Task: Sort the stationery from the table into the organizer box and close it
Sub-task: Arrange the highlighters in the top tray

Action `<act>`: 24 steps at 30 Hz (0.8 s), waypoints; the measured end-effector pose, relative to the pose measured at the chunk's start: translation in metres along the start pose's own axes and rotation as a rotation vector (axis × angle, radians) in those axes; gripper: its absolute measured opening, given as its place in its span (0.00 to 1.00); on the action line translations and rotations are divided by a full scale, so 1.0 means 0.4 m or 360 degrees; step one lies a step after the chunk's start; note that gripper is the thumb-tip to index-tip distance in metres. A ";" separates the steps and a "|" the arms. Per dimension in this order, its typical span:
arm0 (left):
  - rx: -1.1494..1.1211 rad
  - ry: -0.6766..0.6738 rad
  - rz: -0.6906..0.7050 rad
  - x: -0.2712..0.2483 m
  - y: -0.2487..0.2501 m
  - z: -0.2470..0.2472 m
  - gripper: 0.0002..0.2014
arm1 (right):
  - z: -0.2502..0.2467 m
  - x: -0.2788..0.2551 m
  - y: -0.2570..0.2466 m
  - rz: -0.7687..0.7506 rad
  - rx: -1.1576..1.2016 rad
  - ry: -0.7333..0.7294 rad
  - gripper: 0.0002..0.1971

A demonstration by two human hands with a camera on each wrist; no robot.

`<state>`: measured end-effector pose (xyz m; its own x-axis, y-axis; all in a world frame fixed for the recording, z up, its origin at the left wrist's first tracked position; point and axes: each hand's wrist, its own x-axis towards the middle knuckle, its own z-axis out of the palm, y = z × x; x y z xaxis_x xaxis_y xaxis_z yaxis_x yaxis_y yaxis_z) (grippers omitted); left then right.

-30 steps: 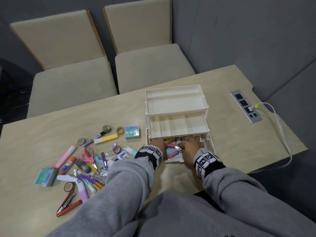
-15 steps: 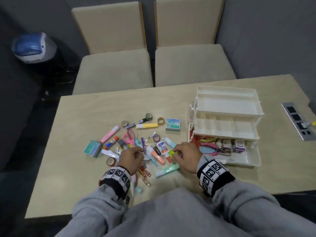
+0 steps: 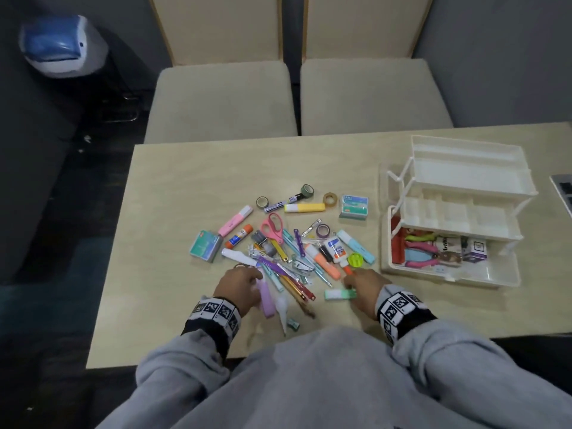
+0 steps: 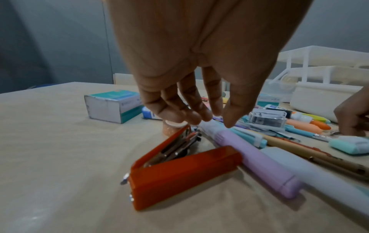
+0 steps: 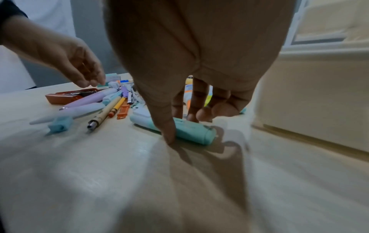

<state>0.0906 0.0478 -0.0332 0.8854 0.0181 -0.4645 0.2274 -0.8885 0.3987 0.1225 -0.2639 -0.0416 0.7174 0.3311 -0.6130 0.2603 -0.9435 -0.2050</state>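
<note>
Reaching into the pile with both hands

Lying furthest left in the heap on the table (image 3: 173, 187) is a teal box (image 3: 205, 249), with a pink marker (image 3: 235, 220) and a glue stick (image 3: 238, 236) beside it. The left hand (image 3: 240, 286) hangs over the near edge of the heap, fingers (image 4: 191, 113) relaxed and spread a little, tips just meeting the white end of a lilac marker (image 4: 253, 159); it grips nothing. A red stapler (image 4: 179, 176) lies hinged apart against that marker's left side. Pink scissors (image 3: 274, 226), tape rolls, pens and a glue bottle (image 3: 335, 248) fill the middle. The right hand (image 3: 363, 287) comes next, thumb (image 5: 166, 126) planted on the near side of a mint marker (image 3: 340, 294) and fingers curled behind it, pinching it where it lies on the table. Well to the right stands the organizer (image 3: 448, 274), lid back and tiers fanned out; pliers and small boxes sit in its bottom compartment, and the upper trays show nothing in them.
</note>
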 end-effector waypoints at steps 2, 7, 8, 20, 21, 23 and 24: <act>0.0054 0.0043 -0.0019 0.010 -0.014 -0.008 0.10 | 0.008 -0.007 0.005 0.0066 0.0053 -0.0009 0.11; 0.0082 0.0105 -0.0088 0.020 -0.039 -0.010 0.09 | 0.019 -0.029 0.029 0.0183 0.0554 0.0089 0.13; 0.0094 0.0076 -0.0055 0.020 -0.035 -0.004 0.11 | 0.020 -0.032 0.036 0.0210 0.0650 0.0103 0.14; 0.0320 -0.0120 -0.0120 0.059 0.036 0.062 0.29 | -0.075 -0.125 0.099 0.0296 0.1488 0.0665 0.11; 0.0224 -0.0106 -0.0161 0.055 0.039 0.060 0.29 | -0.100 -0.139 0.115 0.0297 0.1548 0.0732 0.10; 0.0045 -0.0053 -0.0215 0.044 0.044 0.046 0.26 | -0.148 -0.170 0.162 0.0274 0.1654 0.0881 0.10; -0.0013 -0.0023 -0.0232 0.036 0.047 0.036 0.24 | -0.170 -0.186 0.188 0.0275 0.1700 0.0955 0.10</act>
<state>0.1019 0.0247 -0.0438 0.8366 0.1402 -0.5296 0.3567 -0.8730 0.3325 0.1329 -0.3586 0.0405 0.9459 -0.1111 -0.3049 -0.3228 -0.4191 -0.8486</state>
